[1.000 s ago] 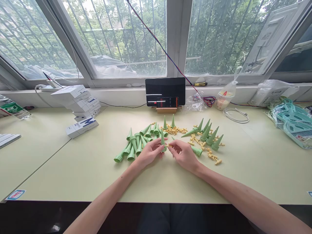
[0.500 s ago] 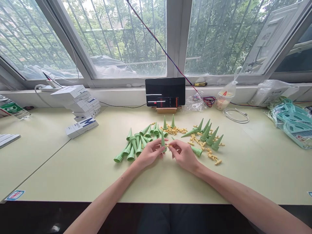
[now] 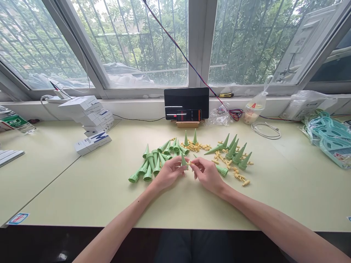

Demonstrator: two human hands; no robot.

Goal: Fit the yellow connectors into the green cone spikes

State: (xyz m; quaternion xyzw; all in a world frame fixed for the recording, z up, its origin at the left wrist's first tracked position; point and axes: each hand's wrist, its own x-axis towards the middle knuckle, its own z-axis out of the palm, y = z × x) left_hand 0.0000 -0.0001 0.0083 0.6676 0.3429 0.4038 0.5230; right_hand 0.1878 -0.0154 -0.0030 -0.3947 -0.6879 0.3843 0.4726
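Note:
My left hand (image 3: 170, 171) is closed around a green plastic cone spike (image 3: 183, 160), its tip pointing up and leaning a little left. Between the fingertips of my right hand (image 3: 205, 173) is a small yellow plastic valve (image 3: 189, 163), held against the cone's side. My fingers cover part of both pieces, so how deep the valve sits cannot be seen. Left of my hands lies a pile of green cones (image 3: 149, 164). On the right, several cones (image 3: 231, 149) stand upright with yellow valves (image 3: 241, 178) scattered around them.
More yellow valves (image 3: 196, 147) and two upright cones lie beyond my hands. A phone (image 3: 189, 115) leans on a black screen (image 3: 186, 96) at the back. White boxes (image 3: 93, 143) are at the left; a bagged cup (image 3: 253, 109), white cable (image 3: 265, 131) and teal plastic items (image 3: 329, 135) are at the right.
The green cone in my left hand has tilted to the left and sits slightly lower. My right hand keeps the yellow valve at its side.

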